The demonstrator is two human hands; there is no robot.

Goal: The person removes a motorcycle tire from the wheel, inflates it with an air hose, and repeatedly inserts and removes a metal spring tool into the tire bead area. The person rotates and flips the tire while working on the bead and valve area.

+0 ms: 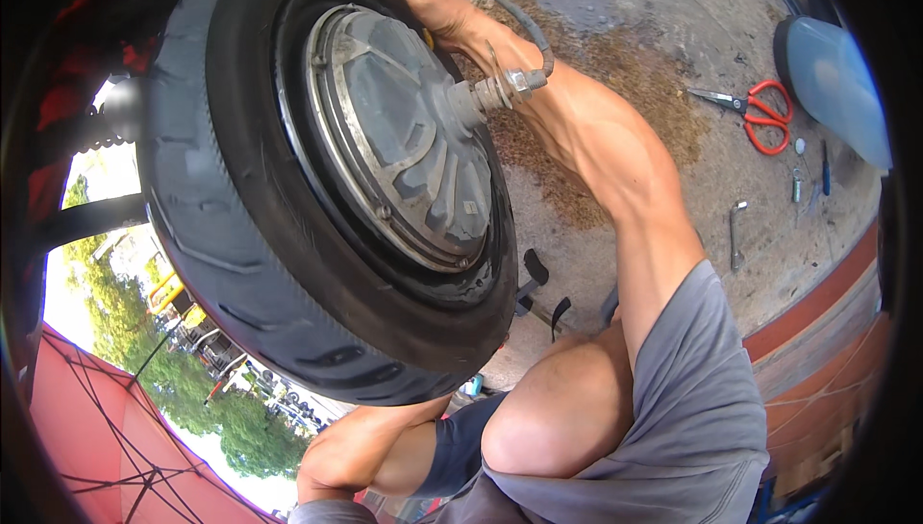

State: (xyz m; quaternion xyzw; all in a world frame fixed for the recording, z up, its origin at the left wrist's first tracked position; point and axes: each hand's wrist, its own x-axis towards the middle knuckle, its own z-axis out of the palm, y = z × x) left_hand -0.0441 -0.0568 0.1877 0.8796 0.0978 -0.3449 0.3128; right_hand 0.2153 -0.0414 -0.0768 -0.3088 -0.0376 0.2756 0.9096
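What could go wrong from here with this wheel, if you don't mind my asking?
The wheel might slip or roll: the right hand is at its upper side, and the left hand cannot be made out.

The cable bends sharply by the end of the axle, so turning or lowering the wheel could strain it.

The scissors lie on the ground with bare blades, so someone shifting that way could get nicked.

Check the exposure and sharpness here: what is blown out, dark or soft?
In the head view, the backdrop around the trees is blown out to white; in the head view, a dark curved border swallows the corners; in the head view, the wheel and red-handled scissors look reasonably crisp, while detail near the lower right rim looks smeared.
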